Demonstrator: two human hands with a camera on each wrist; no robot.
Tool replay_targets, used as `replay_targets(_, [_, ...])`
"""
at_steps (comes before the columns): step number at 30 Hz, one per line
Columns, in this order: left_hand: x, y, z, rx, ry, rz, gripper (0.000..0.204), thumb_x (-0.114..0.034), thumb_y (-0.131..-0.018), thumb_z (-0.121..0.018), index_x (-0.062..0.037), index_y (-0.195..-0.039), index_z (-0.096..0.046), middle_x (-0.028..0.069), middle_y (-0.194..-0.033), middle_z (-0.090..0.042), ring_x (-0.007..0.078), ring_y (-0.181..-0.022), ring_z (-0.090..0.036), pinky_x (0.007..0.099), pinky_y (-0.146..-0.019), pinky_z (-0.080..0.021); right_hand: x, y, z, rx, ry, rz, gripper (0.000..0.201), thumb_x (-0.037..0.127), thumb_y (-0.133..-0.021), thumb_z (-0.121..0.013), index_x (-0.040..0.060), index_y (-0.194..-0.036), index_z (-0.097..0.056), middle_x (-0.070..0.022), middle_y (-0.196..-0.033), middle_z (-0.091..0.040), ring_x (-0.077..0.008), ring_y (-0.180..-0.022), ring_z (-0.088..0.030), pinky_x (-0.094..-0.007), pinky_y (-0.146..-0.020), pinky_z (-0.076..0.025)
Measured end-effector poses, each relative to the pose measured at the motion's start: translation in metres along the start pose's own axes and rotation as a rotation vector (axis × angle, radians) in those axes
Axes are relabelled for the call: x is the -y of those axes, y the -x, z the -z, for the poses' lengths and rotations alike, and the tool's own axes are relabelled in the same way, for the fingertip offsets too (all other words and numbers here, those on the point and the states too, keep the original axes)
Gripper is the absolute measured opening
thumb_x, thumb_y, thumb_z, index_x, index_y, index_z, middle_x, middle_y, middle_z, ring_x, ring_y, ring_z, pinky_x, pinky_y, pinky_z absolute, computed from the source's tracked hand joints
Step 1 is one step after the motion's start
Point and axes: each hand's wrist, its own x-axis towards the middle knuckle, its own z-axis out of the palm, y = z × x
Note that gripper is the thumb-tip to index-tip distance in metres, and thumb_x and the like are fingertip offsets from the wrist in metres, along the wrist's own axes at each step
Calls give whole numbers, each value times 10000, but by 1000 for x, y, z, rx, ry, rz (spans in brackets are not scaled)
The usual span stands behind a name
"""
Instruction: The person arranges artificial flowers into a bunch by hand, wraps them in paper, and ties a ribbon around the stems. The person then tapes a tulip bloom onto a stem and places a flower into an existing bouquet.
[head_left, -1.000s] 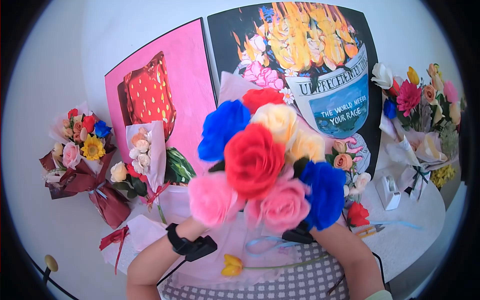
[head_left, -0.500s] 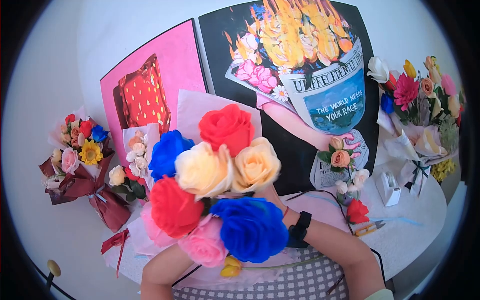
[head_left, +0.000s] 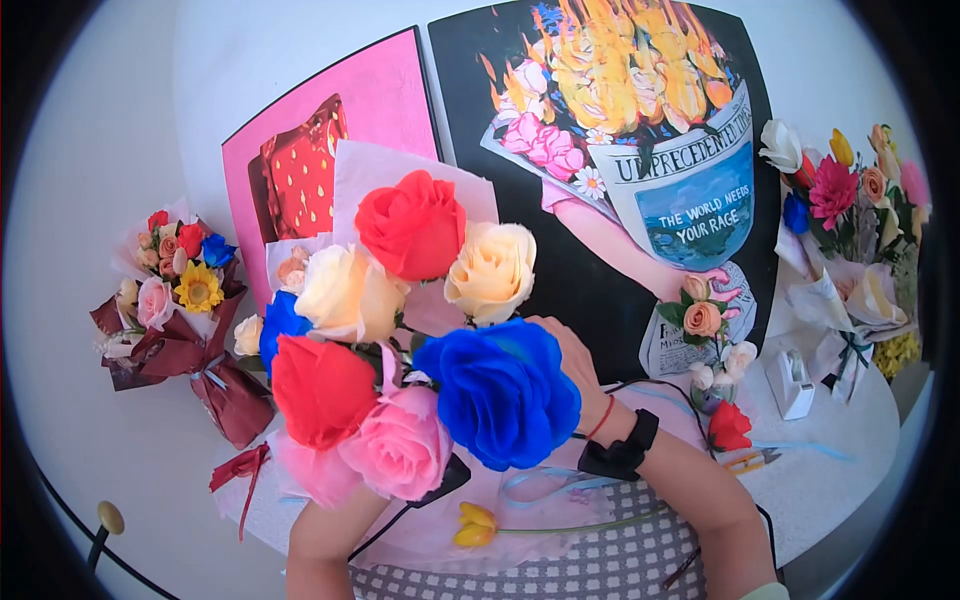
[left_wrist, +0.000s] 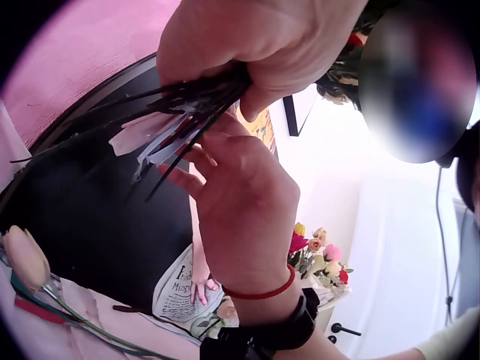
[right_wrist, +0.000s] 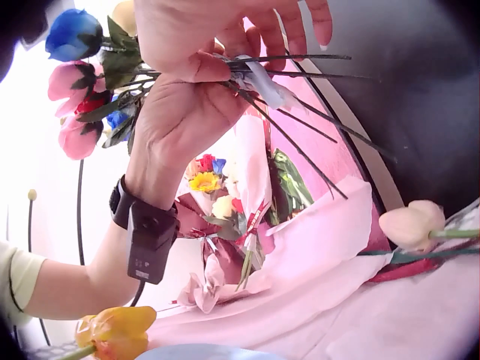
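Note:
A bouquet of large artificial roses [head_left: 510,392] in red, blue, cream and pink fills the middle of the head view, tilted towards me. My left hand [right_wrist: 191,112] grips its dark stems [right_wrist: 315,73] just below the leaves; the flowers hide this hand in the head view. At the stems, my right hand [left_wrist: 244,206] pinches a strip of white wrap [right_wrist: 266,84] between thumb and fingers, its outer fingers spread out. Bare stem ends stick out past both hands. A yellow tulip [head_left: 476,524] lies on the table below the bouquet.
Pink paper [right_wrist: 300,259] covers part of the table, with a pale tulip [right_wrist: 412,225] beside it. Wrapped bouquets stand left [head_left: 215,375] and right [head_left: 850,290]. A tape dispenser [head_left: 790,385], a red rose [head_left: 730,427] and a small knife [head_left: 752,461] are at right. Paintings lean behind.
The bouquet has moved left and tilted, bringing its blue rose to the front centre. My right hand and wrist have come out from behind the flowers on the right.

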Motion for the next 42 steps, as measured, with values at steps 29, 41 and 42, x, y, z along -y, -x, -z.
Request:
replay_targets(29, [11,-1,-14,128,-267,-220,352,-167,-848,-550,-53,-1167,-456,53,-1095,-490,141,-1009,-443,251,-874,-358,13,-3,34,-256,-228,152,281,49,-718,-628,10,-992,-581,-79,-859,-613,-127,-726,-586,-230,-636,-460])
replay_targets(41, [27,-10,-25,80,-338,-210,376,-167,-840,-554,-50,-1179,-442,64,-1119,-474,155,-1036,-424,263,-891,-341,-10,-6,21,-148,-518,-29,261,44,-740,-620,24,-999,-604,-18,-784,-583,-31,-615,-479,-178,-516,-369])
replay_targets(42, [27,-8,-19,77,-344,-209,378,-167,-840,-555,-50,-1180,-441,64,-1121,-473,156,-1039,-422,264,-893,-339,-9,-5,23,-148,-516,-29,261,44,-740,-620,24,-999,-604,-18,-784,-583,-31,-615,-479,-178,-516,-369])
